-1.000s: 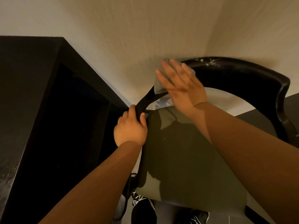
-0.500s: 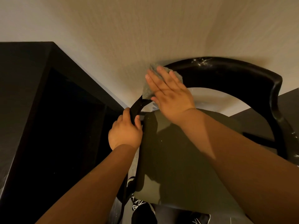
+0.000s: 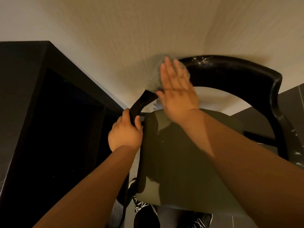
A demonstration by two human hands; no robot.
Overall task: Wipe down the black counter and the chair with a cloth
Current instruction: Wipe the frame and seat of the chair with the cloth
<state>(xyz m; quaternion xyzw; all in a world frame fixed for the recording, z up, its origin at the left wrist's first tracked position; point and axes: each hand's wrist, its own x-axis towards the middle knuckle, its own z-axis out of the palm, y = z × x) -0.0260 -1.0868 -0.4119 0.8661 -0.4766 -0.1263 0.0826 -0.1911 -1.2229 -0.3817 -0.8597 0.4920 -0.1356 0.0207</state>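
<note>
A black chair (image 3: 230, 71) with a curved backrest and an olive-green seat (image 3: 177, 162) stands against the beige wall. My right hand (image 3: 177, 91) lies flat, fingers straight, pressing a grey cloth (image 3: 154, 71) onto the left end of the backrest. My left hand (image 3: 125, 134) grips the chair's left upright where it meets the seat. The black counter (image 3: 21, 96) is at the left, seen from above along its edge.
Dark shelving under the counter (image 3: 65, 129) fills the left side. Black shoes with white marks (image 3: 141, 206) show below the seat. Dark floor tiles (image 3: 291, 102) lie at the right. White scuffs mark the backrest top and right leg.
My right hand and the cloth have slid back to the right along the backrest, fingers now pointing more upward. My left hand keeps its grip on the upright.
</note>
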